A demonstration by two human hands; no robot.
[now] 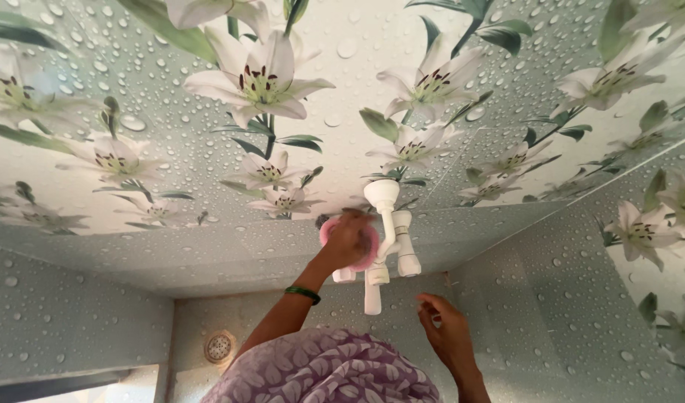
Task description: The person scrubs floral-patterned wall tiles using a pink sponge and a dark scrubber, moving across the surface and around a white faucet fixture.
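Your left hand (pixel 348 240) is raised to the white tap fitting (pixel 387 246) on the wall, its fingers closed around a pink scrubbing pad (pixel 366 254) that is pressed against the wall panel just left of the fitting. The pad shows only as a pink rim around your knuckles; most of it is hidden behind the hand. A green bangle (pixel 303 293) sits on that wrist.

Your right hand (pixel 447 332) is lower and to the right, apart from the fitting, with fingers loosely spread and holding nothing; its fingertips point up toward the white spout (pixel 372 297) that hangs at the bottom of the fitting.

The fitting has a round white cap (pixel 382 193) at its far end, a slanted lever below that, and short white knobs (pixel 408 263) on either side.

Behind it, the wall panel (pixel 208 149) is printed with white lilies, green leaves and water droplets. A plainer grey droplet-patterned panel (pixel 74 306) runs along the left and right. A small round drain cover (pixel 219 347) sits low on the left. A purple-and-white patterned cloth (pixel 327 373) fills the bottom centre of the view.
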